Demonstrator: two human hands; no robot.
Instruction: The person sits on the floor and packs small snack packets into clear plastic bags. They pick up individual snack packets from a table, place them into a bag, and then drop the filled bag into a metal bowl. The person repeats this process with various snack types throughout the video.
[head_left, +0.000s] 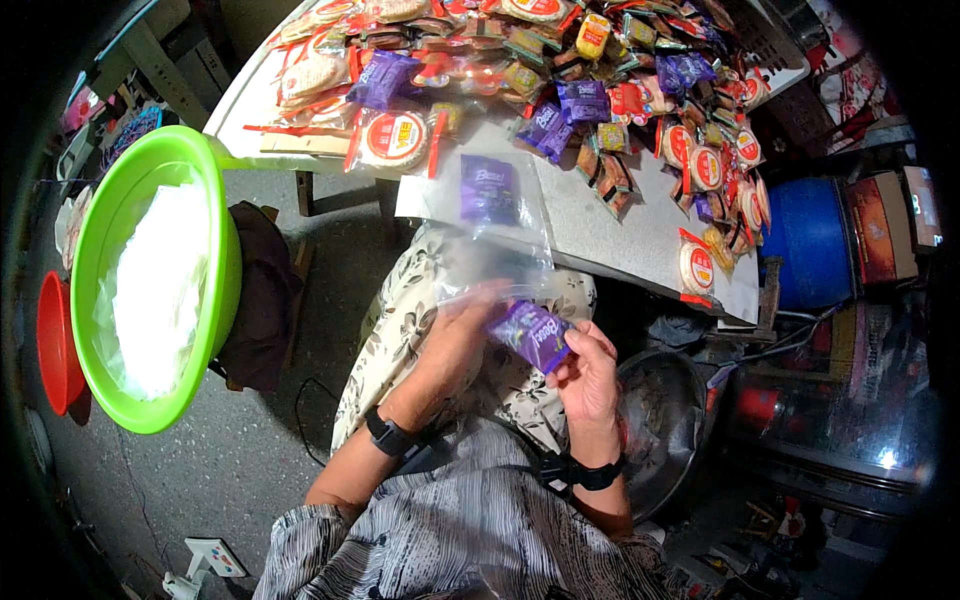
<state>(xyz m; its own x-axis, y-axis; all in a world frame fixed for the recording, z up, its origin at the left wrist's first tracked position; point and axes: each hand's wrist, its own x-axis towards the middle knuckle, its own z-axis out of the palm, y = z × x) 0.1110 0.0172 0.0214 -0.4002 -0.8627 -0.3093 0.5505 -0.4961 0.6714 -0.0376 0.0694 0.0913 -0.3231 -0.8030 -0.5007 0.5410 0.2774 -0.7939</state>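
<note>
My right hand (589, 367) pinches a small purple snack packet (529, 336) by one end, above my lap. Beside it, my left hand (461, 326) is at the near mouth of a clear plastic bag (529, 225), its blurred fingers gripping the film. That bag stretches from my lap onto the table edge. Another purple packet (486, 187) shows through the film at its far end and appears to lie inside. Just beyond the bag sits a round white rice cracker in a clear, red-edged wrapper (393, 140).
Wrapped snacks (525, 37) are heaped across the white table (615, 232), with more crackers (696, 266) at its right. A green basin (225, 262) holding clear plastic bags (161, 292) stands left. A metal bowl (664, 435) and a blue drum (806, 240) are on my right.
</note>
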